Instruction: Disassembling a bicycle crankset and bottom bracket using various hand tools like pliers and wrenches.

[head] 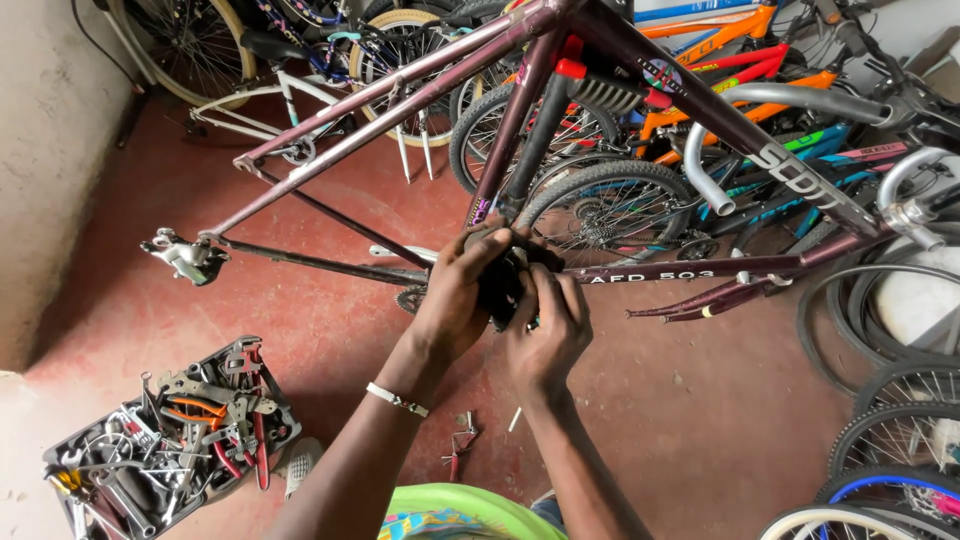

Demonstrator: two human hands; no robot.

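A maroon bicycle frame (420, 90) without wheels stands across the view. Both my hands work at its bottom bracket (505, 285), a dark greasy part where the frame tubes meet. My left hand (455, 300) wraps around the left side of that part, with a silver bracelet on the wrist. My right hand (550, 325) presses against its right side, fingers curled on it. What lies between the fingers is hidden. A small chainring (408, 298) shows just left of my left hand.
A grey tray of several tools (170, 430) sits on the red floor at lower left. Red-handled pliers (460, 445) lie on the floor below my hands. Many bicycles (720, 110) crowd the back and loose tyres (890, 420) the right. A wall stands at left.
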